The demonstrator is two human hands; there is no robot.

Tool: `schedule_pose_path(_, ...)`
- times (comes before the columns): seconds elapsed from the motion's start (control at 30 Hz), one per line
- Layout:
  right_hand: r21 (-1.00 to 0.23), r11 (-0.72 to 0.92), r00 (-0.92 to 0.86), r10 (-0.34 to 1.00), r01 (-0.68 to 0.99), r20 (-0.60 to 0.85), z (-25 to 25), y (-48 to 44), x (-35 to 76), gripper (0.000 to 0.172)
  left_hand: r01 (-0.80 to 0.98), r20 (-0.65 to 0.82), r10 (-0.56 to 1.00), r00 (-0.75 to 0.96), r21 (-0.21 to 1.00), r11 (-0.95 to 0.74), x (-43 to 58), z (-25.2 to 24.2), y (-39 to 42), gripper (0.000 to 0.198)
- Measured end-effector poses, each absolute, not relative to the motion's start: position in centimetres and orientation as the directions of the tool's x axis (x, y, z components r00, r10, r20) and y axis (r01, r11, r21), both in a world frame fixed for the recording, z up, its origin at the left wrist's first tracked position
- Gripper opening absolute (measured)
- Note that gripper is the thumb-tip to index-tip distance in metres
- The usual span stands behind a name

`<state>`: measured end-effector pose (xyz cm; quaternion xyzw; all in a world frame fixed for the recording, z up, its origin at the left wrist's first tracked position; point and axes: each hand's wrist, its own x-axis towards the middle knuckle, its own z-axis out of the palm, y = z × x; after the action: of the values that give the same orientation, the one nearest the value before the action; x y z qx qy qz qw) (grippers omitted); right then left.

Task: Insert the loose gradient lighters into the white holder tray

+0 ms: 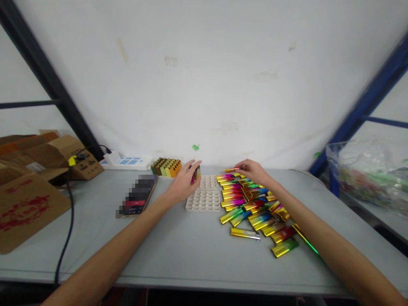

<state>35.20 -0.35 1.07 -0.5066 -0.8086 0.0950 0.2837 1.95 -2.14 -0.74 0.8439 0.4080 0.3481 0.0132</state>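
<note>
The head-worn camera looks forward and down from above the near edge of the flat grey bench (178,250), facing the scuffed white wall (207,93) behind its far edge, close yet wide enough to span from the long black metal post (47,76) to the long blue metal post (366,100).

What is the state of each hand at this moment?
Left hand: closed, holding at least one shiny case; count unclear.
Right hand: fingers closed on a gold-and-red case.

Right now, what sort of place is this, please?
Likely a workshop or packing area: a pile of shiny gold-ended pieces, a pale tray with round pockets, and cardboard boxes suggest it.
</note>
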Motion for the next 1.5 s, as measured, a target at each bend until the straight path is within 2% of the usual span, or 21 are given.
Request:
schedule_pose_path(0.03,-0.606,0.431,-0.247,0.898,0.668,0.365,1.3,-1.3,35.3,0.025,0.686,0.597,0.688,0.412,0.294,-0.666,2.0,-0.6,-2.3,0.053)
schedule_pose_path(0.1,-0.808,0.369,-0.183,0.929,0.46,0.32,1.7,-3.4,35.4,0.034,0.694,0.65,0.656,0.383,0.266,-0.669,2.2,-0.2,-2.8,0.048)
schedule_pose_path(0.23,-0.919,0.318,-0.087,0.948,0.233,0.306,2.9,-7.1,35.2,0.037,0.687,0.751,0.581,0.314,0.243,-0.685,3.1,1.0,-4.4,0.037)
schedule_pose_path(0.33,-0.916,0.338,-0.091,0.941,0.217,0.325,4.1,-7.9,35.0,0.038,0.677,0.78,0.543,0.31,0.219,-0.703,3.8,1.7,-5.6,0.03)
schedule_pose_path(0.53,-0.772,0.496,-0.136,0.864,0.398,0.485,5.4,-4.1,35.2,0.041,0.613,0.791,0.482,0.377,0.177,-0.77,4.6,1.5,-6.5,0.026)
schedule_pose_path(0.7,-0.671,0.537,-0.124,0.819,0.511,0.56,4.6,0.8,35.2,0.041,0.579,0.776,0.467,0.424,0.164,-0.799,4.6,0.8,-6.3,0.022)
schedule_pose_path(0.83,-0.689,0.531,-0.068,0.813,0.494,0.578,5.4,3.4,35.2,0.042,0.567,0.776,0.46,0.431,0.164,-0.807,4.5,0.8,-6.4,0.021)
schedule_pose_path(0.97,-0.693,0.574,-0.052,0.785,0.435,0.617,7.6,1.9,36.1,0.04,0.555,0.771,0.462,0.437,0.173,-0.813,4.5,1.0,-6.6,0.02)
schedule_pose_path(1.03,-0.737,0.592,-0.058,0.791,0.324,0.61,8.8,-0.8,36.6,0.039,0.548,0.77,0.453,0.449,0.164,-0.821,4.5,1.2,-6.7,0.019)
schedule_pose_path(1.13,-0.809,0.538,-0.15,0.843,0.237,0.517,9.5,-5.8,37.3,0.034,0.534,0.768,0.441,0.465,0.154,-0.832,4.5,1.4,-6.9,0.019)
schedule_pose_path(1.23,-0.84,0.468,-0.186,0.883,0.274,0.432,8.3,-9.7,37.4,0.031,0.522,0.772,0.424,0.473,0.142,-0.841,4.8,1.5,-7.1,0.019)
schedule_pose_path(1.33,-0.857,0.414,-0.143,0.91,0.306,0.388,5.8,-10.9,36.7,0.033,0.518,0.775,0.411,0.48,0.128,-0.846,5.0,1.4,-7.2,0.019)
schedule_pose_path(1.5,-0.927,0.321,-0.15,0.944,0.196,0.295,2.9,-10.0,34.0,0.036,0.515,0.758,0.429,0.492,0.144,-0.845,4.9,1.0,-7.2,0.02)
